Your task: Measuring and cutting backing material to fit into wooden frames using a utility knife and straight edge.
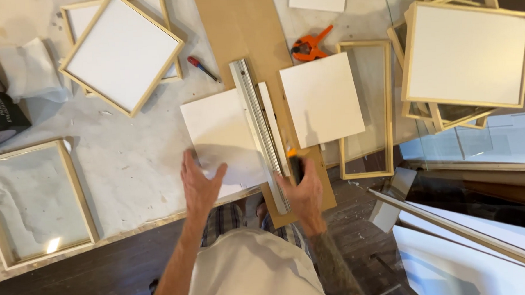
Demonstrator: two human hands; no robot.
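Head view, looking straight down over a pale, scuffed tabletop [135, 169]. A white rectangular sheet of board [221, 137] lies flat near the tabletop's front edge, over a long brown cardboard backing strip [241, 26] that likely spares the surface beneath. A long silver metal straightedge [261, 130] runs across the sheet's right side, front to back, set as a cutting guide.

Left hand [201, 184]: fingers spread, palm down, pressing flat on the sheet's near edge; grasping nothing, just pinning the sheet so it cannot slide.

Right hand [303, 189]: clenched around a dark-handled utility knife with an orange tip [295, 162], held just beside the straightedge's right side at its near end, blade end pointing away from the body. Whether the blade touches the board cannot be told.

Around them: a second white square panel [322, 99] just right of the straightedge; an empty pale wooden frame [366, 109] beside it; an orange spring clamp [308, 46] behind; a red-handled screwdriver [203, 68] left of the strip. Framed white panels are stacked at back left [122, 53] and right [466, 53]; another pale wooden frame [37, 202] lies at the near left.
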